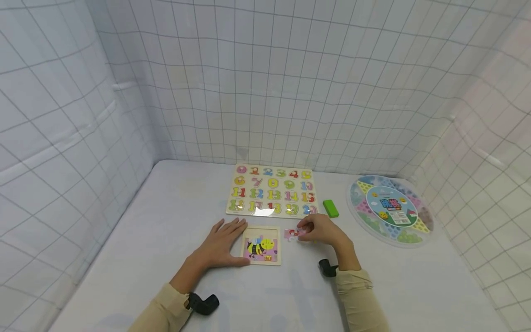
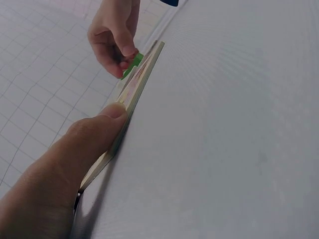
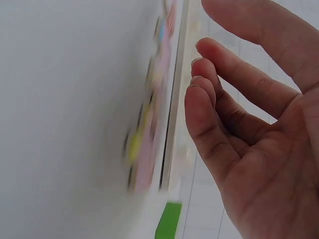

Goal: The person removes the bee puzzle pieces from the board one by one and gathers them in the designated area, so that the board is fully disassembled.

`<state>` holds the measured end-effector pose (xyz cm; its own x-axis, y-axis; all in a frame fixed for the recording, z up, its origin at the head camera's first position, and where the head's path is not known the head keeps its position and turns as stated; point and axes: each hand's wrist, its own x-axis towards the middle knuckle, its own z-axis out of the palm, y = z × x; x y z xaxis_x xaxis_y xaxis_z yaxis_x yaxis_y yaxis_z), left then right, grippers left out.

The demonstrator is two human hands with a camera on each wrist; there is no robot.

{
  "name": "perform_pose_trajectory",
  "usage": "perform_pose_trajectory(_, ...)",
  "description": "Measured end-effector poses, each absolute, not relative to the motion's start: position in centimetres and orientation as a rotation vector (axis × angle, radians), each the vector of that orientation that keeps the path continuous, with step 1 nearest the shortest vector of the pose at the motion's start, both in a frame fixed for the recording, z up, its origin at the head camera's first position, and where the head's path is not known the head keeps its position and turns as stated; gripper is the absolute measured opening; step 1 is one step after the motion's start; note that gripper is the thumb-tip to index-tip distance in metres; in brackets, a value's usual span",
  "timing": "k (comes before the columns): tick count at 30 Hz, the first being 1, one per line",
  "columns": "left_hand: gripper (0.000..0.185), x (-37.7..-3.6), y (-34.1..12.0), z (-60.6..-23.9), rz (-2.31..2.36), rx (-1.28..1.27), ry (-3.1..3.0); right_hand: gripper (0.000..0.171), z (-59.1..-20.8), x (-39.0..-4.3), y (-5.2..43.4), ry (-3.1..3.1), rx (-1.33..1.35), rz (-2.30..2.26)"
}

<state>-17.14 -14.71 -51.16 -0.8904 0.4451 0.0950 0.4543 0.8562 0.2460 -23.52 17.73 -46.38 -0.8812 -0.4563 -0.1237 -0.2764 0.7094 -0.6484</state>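
A small square bee puzzle (image 1: 261, 246) in a wooden frame lies on the white table in front of me. My left hand (image 1: 226, 240) lies flat beside it, fingers straight. In the left wrist view its thumb (image 2: 99, 132) presses against the frame's edge (image 2: 137, 89). To the puzzle's right lie loose pink pieces (image 1: 292, 234). My right hand (image 1: 321, 229) hovers over them with its fingertips at or just above them. In the right wrist view, which is blurred, that hand (image 3: 249, 129) has relaxed, loosely bent fingers with nothing between them.
A wooden number puzzle board (image 1: 271, 190) lies behind the bee puzzle, with a green block (image 1: 330, 208) at its right corner. A round clear tray (image 1: 390, 210) with coloured sections sits at the right. Gridded white walls enclose the table on three sides.
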Motion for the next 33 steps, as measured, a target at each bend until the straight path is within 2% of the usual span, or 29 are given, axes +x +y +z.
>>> perform_pose_trajectory(19,0.105,-17.2,-14.9,-51.6,-0.422,-0.752,-2.954,0.034,-46.1,-22.5,7.3,2.485,-0.887,-0.857)
perform_pose_trajectory(33,0.105,-17.2,-15.0,-51.2,-0.418,-0.768,-2.942,0.032,-46.3,-22.1,5.2,2.487,-0.893,-0.792)
